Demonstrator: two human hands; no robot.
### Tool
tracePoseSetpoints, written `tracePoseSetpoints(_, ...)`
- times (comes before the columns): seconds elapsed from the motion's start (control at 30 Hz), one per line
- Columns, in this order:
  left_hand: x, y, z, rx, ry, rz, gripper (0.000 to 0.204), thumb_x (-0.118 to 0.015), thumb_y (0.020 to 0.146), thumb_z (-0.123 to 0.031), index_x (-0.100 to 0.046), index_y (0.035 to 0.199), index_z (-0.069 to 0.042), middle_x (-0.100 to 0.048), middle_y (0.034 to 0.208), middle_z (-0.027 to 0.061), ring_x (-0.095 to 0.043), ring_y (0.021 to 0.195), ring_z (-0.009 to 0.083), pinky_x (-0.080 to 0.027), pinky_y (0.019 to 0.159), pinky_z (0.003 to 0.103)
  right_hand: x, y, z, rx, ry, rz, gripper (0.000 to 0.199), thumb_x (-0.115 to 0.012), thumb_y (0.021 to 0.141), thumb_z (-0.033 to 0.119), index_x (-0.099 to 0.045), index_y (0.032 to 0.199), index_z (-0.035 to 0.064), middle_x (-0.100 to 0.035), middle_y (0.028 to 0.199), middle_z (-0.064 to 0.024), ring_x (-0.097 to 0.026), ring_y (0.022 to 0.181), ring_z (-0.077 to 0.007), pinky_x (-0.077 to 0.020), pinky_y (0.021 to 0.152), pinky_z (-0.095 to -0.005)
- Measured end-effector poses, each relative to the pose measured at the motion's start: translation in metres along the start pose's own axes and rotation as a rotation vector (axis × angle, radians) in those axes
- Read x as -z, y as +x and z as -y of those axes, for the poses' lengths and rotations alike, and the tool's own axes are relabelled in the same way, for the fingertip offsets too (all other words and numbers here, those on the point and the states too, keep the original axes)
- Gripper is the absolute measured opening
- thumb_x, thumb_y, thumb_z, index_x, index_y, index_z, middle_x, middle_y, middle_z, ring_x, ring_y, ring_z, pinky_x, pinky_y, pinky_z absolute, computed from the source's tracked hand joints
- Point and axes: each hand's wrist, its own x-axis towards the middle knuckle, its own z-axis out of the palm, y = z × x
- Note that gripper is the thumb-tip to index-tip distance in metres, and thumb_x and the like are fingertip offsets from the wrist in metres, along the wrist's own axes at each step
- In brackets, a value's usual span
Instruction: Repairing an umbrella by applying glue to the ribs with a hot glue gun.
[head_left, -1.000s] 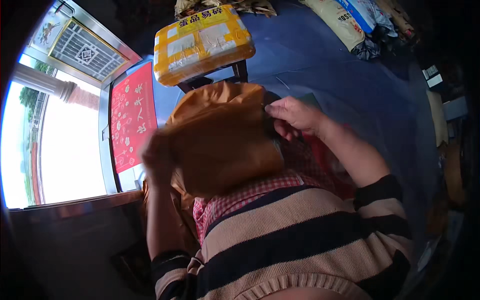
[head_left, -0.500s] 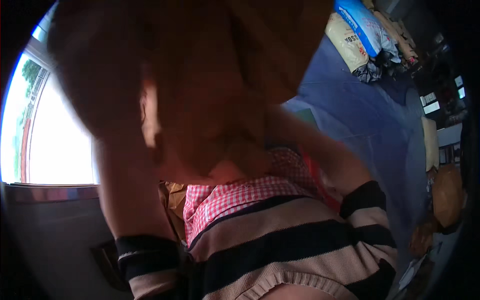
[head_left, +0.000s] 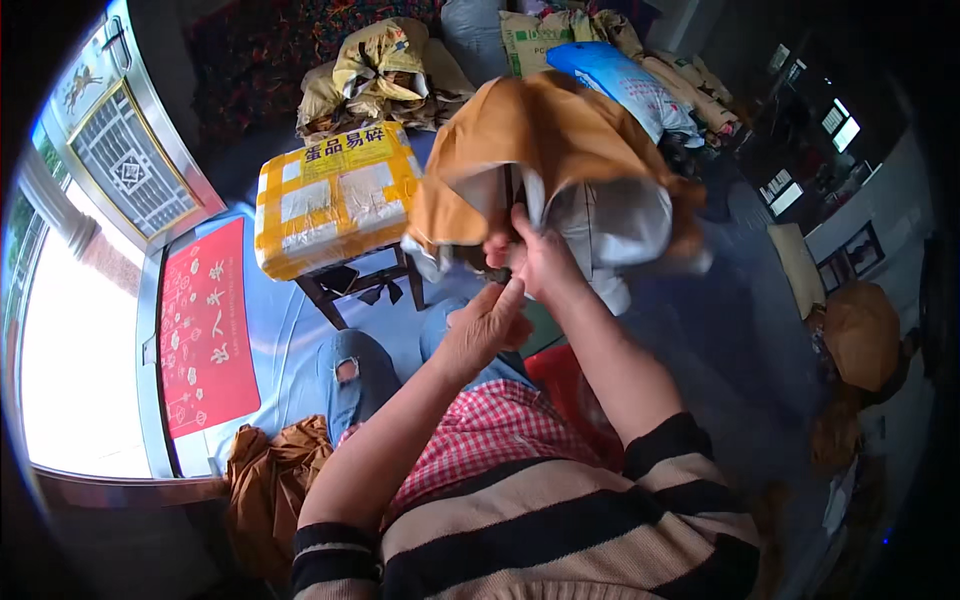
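A large brown cloth piece (head_left: 560, 130) with a whitish inner side hangs bunched in front of me, its lower edges flaring and blurred. My right hand (head_left: 542, 262) is closed on the cloth at its gathered middle, where a thin dark line runs up inside the folds. Just below and to the left, my left hand (head_left: 482, 328) is closed with its thumb pointing up toward the right hand. A small dark bit shows between the two hands; what the left fingers hold is hidden.
A yellow-taped box (head_left: 335, 195) rests on a dark wooden stool (head_left: 330, 300) at the left. Beyond are stuffed sacks (head_left: 385, 70) and a blue bag (head_left: 620, 80). A red mat (head_left: 210, 330) lies by the bright doorway. Brown cloth (head_left: 275, 490) is heaped beside my left leg.
The brown cloth, raised close and covering most of the view, has come down and away from me. Both hands are now together at its lower middle, with the box and stool in sight.
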Motion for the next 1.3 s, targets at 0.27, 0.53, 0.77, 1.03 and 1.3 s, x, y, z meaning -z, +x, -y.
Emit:
tracePoseSetpoints(0.27, -0.002, 0.014, -0.043, 0.002, -0.342, 0.066, 0.032, -0.046, 0.093, -0.038, -0.053, 0.088, -0.007, -0.047, 0.061, 0.0019, -0.045, 0.048, 0.013, -0.032, 0.043, 0.025, 0.054, 0.021, -0.035, 0.19, -0.231, -0.098, 0.029, -0.05, 0.091, 0.034, -0.056, 0.101, 0.0076, -0.062, 0.085, -0.0058, -0.06, 0.074, -0.0135, -0.0489, 0.063, -0.0239)
tracePoseSetpoints(0.53, 0.001, 0.029, 0.003, -0.131, -0.027, -0.045, 0.034, -0.04, 0.095, -0.037, -0.047, 0.076, -0.01, -0.046, 0.057, 0.0024, -0.04, 0.043, 0.0126, -0.031, 0.039, 0.026, -0.004, -0.021, -0.013, -0.11, -0.184, -0.071, 0.032, -0.045, 0.093, 0.035, -0.055, 0.107, 0.007, -0.062, 0.091, -0.008, -0.059, 0.077, -0.0167, -0.0501, 0.066, -0.0316)
tracePoseSetpoints(0.77, -0.035, -0.062, -0.013, -0.274, 0.205, 0.169, 0.033, -0.039, 0.097, -0.032, -0.044, 0.076, -0.006, -0.042, 0.054, 0.0001, -0.04, 0.045, 0.0103, -0.032, 0.043, 0.025, 0.007, 0.034, 0.132, 0.199, 0.133, -0.078, 0.028, -0.051, 0.091, 0.03, -0.049, 0.072, 0.0095, -0.045, 0.06, -0.0009, -0.045, 0.053, -0.0123, -0.0385, 0.05, -0.0262)
tracePoseSetpoints(1.03, -0.017, -0.063, -0.027, -0.091, 0.144, 0.419, 0.042, -0.033, 0.098, -0.038, -0.047, 0.076, -0.005, -0.048, 0.059, 0.0021, -0.046, 0.053, 0.0105, -0.039, 0.051, 0.023, 0.066, 0.051, 0.12, 0.08, 0.175, -0.391, 0.033, -0.047, 0.093, 0.036, -0.052, 0.076, 0.0082, -0.045, 0.057, 0.0014, -0.041, 0.05, -0.0113, -0.0354, 0.047, -0.0251)
tracePoseSetpoints(1.3, -0.035, -0.001, -0.001, -0.249, 0.136, 0.429, 0.02, -0.041, 0.095, -0.02, -0.05, 0.083, -0.007, -0.045, 0.061, 0.0005, -0.049, 0.056, 0.0131, -0.041, 0.054, 0.025, 0.043, 0.042, 0.133, 0.229, 0.054, -0.116, 0.026, -0.046, 0.094, 0.033, -0.05, 0.082, 0.01, -0.047, 0.063, -0.0007, -0.039, 0.046, -0.0122, -0.0281, 0.04, -0.0243)
